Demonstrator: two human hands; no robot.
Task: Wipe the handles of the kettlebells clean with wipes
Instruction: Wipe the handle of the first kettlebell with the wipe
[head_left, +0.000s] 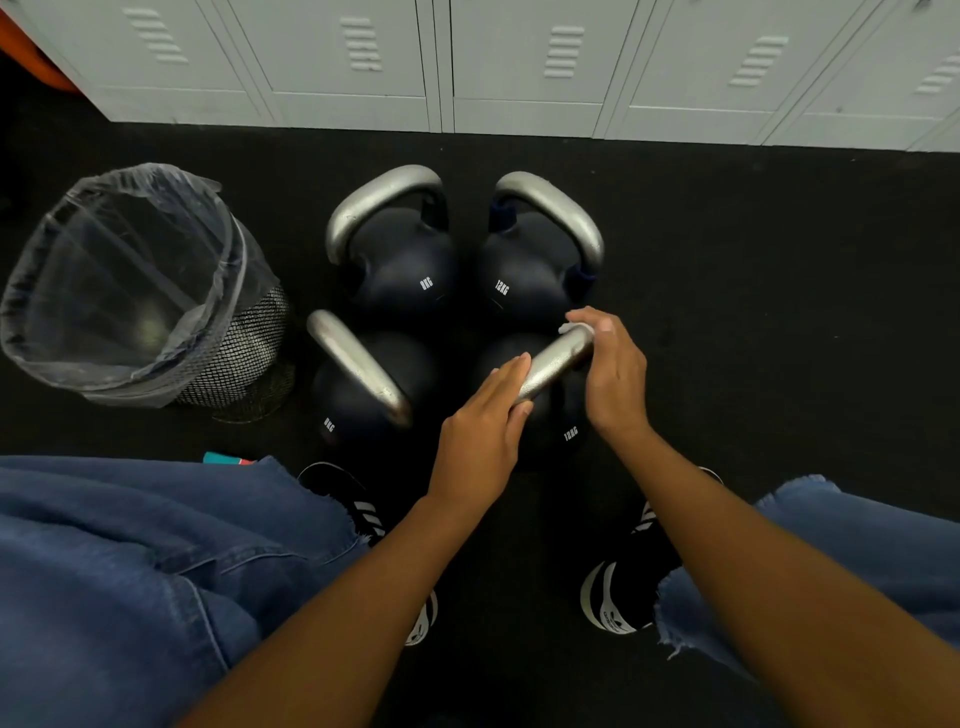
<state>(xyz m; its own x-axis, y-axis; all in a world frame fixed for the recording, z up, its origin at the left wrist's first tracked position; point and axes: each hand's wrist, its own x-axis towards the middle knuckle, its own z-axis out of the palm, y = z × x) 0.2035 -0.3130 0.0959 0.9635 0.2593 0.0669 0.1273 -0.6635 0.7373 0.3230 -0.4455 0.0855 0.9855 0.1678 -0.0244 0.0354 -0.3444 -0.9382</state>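
Several dark kettlebells with silver handles stand together on the black floor. On the near right kettlebell (563, 415), my left hand (480, 431) rests on the lower end of the silver handle (553, 364). My right hand (613, 371) is closed around the upper end of that handle, pressing a small white wipe (574, 328) against it. The near left kettlebell (363, 395), far left kettlebell (400, 265) and far right kettlebell (530, 270) stand untouched.
A black mesh bin (244, 358) lined with a clear bag stands to the left of the kettlebells. Grey lockers (519, 62) run along the back. My knees in blue jeans and black striped shoes (618, 587) frame the near floor. A teal packet (226, 458) peeks out by my left knee.
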